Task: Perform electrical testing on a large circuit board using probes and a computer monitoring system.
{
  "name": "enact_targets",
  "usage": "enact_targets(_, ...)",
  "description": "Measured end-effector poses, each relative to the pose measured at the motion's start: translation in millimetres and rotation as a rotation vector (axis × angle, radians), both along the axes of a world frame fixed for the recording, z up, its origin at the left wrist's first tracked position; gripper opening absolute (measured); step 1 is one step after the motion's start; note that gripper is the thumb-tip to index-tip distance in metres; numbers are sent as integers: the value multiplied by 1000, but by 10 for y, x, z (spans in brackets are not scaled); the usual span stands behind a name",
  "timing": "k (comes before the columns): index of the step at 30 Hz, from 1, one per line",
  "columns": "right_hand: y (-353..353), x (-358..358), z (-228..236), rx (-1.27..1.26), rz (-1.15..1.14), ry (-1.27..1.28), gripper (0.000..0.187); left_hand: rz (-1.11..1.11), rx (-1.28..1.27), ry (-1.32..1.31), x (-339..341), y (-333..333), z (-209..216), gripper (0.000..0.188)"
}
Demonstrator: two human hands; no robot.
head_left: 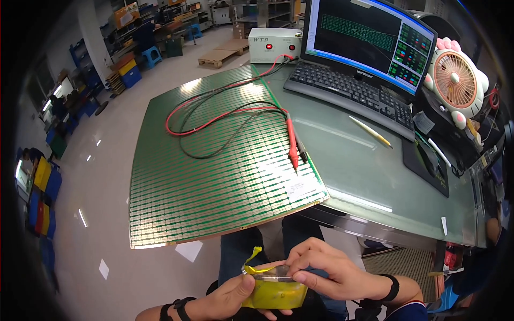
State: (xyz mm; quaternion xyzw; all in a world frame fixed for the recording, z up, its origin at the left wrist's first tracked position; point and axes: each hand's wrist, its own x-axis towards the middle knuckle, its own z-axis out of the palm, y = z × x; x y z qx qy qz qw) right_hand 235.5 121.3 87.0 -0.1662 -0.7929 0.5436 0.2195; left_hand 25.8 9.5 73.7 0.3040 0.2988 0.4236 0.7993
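My left hand [230, 297] grips a roll of yellow tape [278, 293] low in front of me, above my lap. Its thumb presses the near left side, and fingertips show beneath. A loose, twisted yellow strip [256, 270] stands up from the roll's left rim. My right hand [332, 270] is closed at the roll's upper right edge, thumb and fingers pinched there; what lies between those fingertips is hidden. Beyond the hands, a large green circuit board panel [214, 198] lies on the table, with a red test probe [292, 144] and a black test probe [303, 151] resting on it.
Red and black leads [176, 115] loop over the panel to a white tester box [274, 47]. A keyboard [350, 93], monitor [369, 37], yellow pen [371, 131], mouse [431, 160] and pink-and-white fan [455, 80] occupy the glass-topped table [342, 166]. The panel overhangs the table's left side.
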Motion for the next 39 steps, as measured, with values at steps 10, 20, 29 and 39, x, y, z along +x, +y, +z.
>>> enact_targets(10,59,-56,-202,183,4,-45,16,-202,-90,111,-105,87,-277,68)
enact_targets(20,135,-326,-212,-864,167,49,44,-545,-44,166,-136,261,-351,62)
enact_targets(29,169,-104,-217,-670,96,194,33,-366,-103,188,-206,269,-286,64)
enact_targets(39,182,-283,-118,-402,62,4,57,-359,-26,316,-192,334,-197,59)
